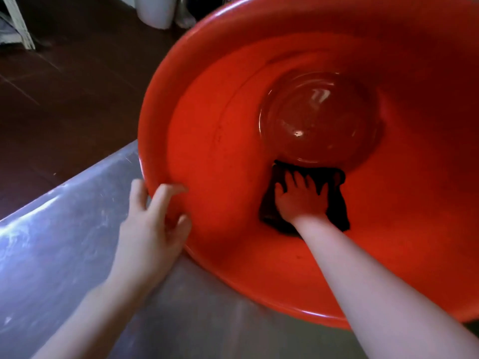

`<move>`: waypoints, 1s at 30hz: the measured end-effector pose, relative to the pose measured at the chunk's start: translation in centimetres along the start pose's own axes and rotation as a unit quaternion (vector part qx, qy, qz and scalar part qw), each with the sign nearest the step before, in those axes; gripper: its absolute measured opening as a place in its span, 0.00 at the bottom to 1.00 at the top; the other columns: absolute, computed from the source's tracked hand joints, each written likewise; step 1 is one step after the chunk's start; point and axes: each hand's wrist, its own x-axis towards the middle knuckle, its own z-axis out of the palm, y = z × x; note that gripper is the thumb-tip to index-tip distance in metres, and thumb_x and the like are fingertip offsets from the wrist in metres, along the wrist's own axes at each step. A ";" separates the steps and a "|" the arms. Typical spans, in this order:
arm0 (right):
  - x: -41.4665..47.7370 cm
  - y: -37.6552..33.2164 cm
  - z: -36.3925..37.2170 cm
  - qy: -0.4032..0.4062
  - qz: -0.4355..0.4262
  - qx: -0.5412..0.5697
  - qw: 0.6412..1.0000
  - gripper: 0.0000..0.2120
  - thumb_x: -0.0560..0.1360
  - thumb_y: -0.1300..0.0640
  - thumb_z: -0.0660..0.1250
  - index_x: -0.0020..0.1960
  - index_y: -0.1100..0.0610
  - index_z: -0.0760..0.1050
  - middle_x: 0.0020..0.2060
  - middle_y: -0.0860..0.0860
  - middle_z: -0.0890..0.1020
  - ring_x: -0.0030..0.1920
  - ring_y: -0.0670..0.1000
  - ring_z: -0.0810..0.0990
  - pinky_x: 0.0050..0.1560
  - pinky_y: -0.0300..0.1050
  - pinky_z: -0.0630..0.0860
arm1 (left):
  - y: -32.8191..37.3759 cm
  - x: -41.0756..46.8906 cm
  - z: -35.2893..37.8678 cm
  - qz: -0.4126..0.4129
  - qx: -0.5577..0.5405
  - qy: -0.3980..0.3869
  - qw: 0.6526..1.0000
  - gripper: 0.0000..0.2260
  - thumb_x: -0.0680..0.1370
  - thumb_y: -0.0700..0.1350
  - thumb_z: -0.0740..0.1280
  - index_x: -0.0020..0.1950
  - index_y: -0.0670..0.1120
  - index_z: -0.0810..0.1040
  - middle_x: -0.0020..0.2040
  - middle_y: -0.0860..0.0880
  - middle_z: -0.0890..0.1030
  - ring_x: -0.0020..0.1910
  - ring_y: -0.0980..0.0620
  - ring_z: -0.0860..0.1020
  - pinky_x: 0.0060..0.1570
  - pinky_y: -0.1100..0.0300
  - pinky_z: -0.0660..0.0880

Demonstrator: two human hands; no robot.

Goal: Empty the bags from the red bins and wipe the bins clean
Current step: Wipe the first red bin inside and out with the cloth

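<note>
red bin (pixel 220 141): tipped on tabletop (pixel 57 224), mouth toward camera, no bag inside | left hand (pixel 153 229): fingers curled over near rim | right hand (pixel 300 200): flat, fingers spread, pressing dark cloth (pixel 338 203) to inner wall near base | handling: probably light, stiff, glossy-slick plastic, may roll; hold at rim

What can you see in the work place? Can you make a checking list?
Surface: shiny grey plastic-looking sheet, smudged.
Job's things: big round red plastic bin, tilted, no bag inside; dark cloth on its inner wall.
Clutter: nothing seen.
Hands: left hand grips the bin's rim; right hand presses flat on the cloth.
Cables: nothing seen.
Surroundings: dark brown floor, white tub, white frame.
</note>
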 end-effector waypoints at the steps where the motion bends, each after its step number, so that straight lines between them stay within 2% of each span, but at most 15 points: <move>1: -0.1 0.4 -0.1 0.003 0.004 -0.018 1.000 0.28 0.81 0.42 0.44 0.79 0.48 0.49 0.79 0.47 0.52 0.78 0.54 0.48 0.75 0.64 0.40 | 0.1 -0.9 0.7 -0.023 -0.017 0.001 1.000 0.20 0.72 0.39 0.72 0.59 0.54 0.71 0.54 0.51 0.64 0.37 0.52 0.74 0.40 0.47 0.79; 4: -0.5 -0.9 -0.4 -0.006 0.049 -0.009 0.999 0.28 0.82 0.42 0.43 0.80 0.50 0.47 0.79 0.48 0.50 0.78 0.55 0.46 0.74 0.65 0.38 | -0.2 -1.7 2.0 -0.050 -0.022 0.008 0.998 0.20 0.74 0.42 0.70 0.63 0.55 0.68 0.55 0.51 0.62 0.48 0.44 0.72 0.53 0.44 0.74; 6: -1.8 -4.0 -0.2 -0.012 0.045 0.057 0.997 0.28 0.82 0.43 0.43 0.80 0.50 0.45 0.79 0.47 0.49 0.79 0.54 0.46 0.74 0.65 0.39 | -0.5 -1.4 2.3 -0.045 0.016 -0.008 0.999 0.20 0.75 0.45 0.69 0.63 0.55 0.66 0.54 0.51 0.62 0.49 0.40 0.72 0.57 0.43 0.69; 8: -4.8 -7.6 0.8 0.033 -0.013 0.116 0.993 0.28 0.82 0.42 0.44 0.80 0.49 0.44 0.79 0.46 0.50 0.78 0.51 0.49 0.75 0.63 0.45 | -0.6 -1.2 2.3 -0.039 0.043 -0.021 0.998 0.17 0.77 0.47 0.67 0.62 0.54 0.66 0.52 0.50 0.63 0.49 0.39 0.72 0.57 0.45 0.67; 10: -8.9 -10.3 2.1 0.101 -0.082 0.138 0.982 0.29 0.81 0.41 0.45 0.79 0.47 0.45 0.79 0.46 0.52 0.78 0.49 0.51 0.75 0.60 0.49 | -0.5 -1.2 2.0 -0.040 0.047 -0.027 0.998 0.15 0.75 0.49 0.63 0.61 0.54 0.66 0.50 0.50 0.63 0.46 0.41 0.70 0.51 0.47 0.68; 13: -10.4 -10.7 2.5 0.094 -0.107 0.161 0.977 0.29 0.81 0.40 0.46 0.79 0.46 0.47 0.78 0.45 0.54 0.78 0.48 0.51 0.75 0.59 0.51 | -0.8 -1.3 1.8 -0.038 0.034 -0.033 0.998 0.13 0.77 0.47 0.64 0.60 0.54 0.66 0.48 0.51 0.62 0.42 0.44 0.67 0.47 0.51 0.64; 16: -5.7 -9.4 1.7 0.083 -0.075 0.144 0.983 0.28 0.82 0.41 0.46 0.79 0.46 0.47 0.79 0.45 0.53 0.78 0.48 0.52 0.75 0.58 0.50 | -0.9 -1.4 1.7 -0.047 0.026 -0.040 0.998 0.17 0.77 0.43 0.68 0.61 0.55 0.66 0.50 0.51 0.63 0.45 0.45 0.68 0.50 0.51 0.65; 19: -0.2 -8.2 0.2 0.007 0.012 0.196 0.981 0.27 0.82 0.41 0.43 0.79 0.46 0.45 0.79 0.45 0.50 0.78 0.49 0.48 0.76 0.60 0.44 | -0.8 -1.5 1.8 -0.048 0.024 -0.043 0.998 0.16 0.78 0.47 0.66 0.63 0.57 0.66 0.51 0.51 0.64 0.45 0.51 0.64 0.54 0.53 0.64; 22: 1.7 -8.1 -0.2 0.016 0.044 0.197 0.979 0.27 0.83 0.42 0.42 0.80 0.48 0.46 0.79 0.46 0.51 0.78 0.51 0.48 0.75 0.62 0.42 | -1.0 -1.4 2.0 -0.042 0.043 -0.046 0.997 0.16 0.78 0.47 0.65 0.64 0.56 0.65 0.51 0.51 0.63 0.46 0.52 0.63 0.57 0.53 0.63; 26: -3.4 -9.6 0.6 0.022 -0.020 0.197 0.980 0.27 0.82 0.42 0.43 0.79 0.47 0.43 0.79 0.45 0.49 0.78 0.49 0.48 0.76 0.60 0.44 | -0.8 -1.3 2.0 -0.049 0.061 -0.066 0.995 0.14 0.79 0.50 0.61 0.64 0.55 0.64 0.51 0.51 0.63 0.49 0.45 0.69 0.60 0.51 0.63; 28: -8.3 -10.1 1.6 0.059 -0.095 0.150 0.982 0.30 0.79 0.40 0.38 0.79 0.47 0.42 0.79 0.45 0.49 0.78 0.48 0.48 0.76 0.58 0.47 | -0.7 -1.3 1.6 -0.056 0.053 -0.079 0.994 0.14 0.78 0.54 0.55 0.64 0.56 0.64 0.51 0.51 0.63 0.51 0.44 0.70 0.61 0.51 0.63; 30: -11.8 -10.0 2.2 0.067 -0.143 0.104 0.982 0.34 0.75 0.38 0.31 0.79 0.47 0.41 0.79 0.46 0.49 0.78 0.48 0.46 0.76 0.57 0.47 | -0.6 -1.3 1.3 -0.045 0.015 -0.084 0.995 0.16 0.77 0.55 0.49 0.63 0.58 0.64 0.50 0.57 0.62 0.51 0.48 0.68 0.60 0.53 0.61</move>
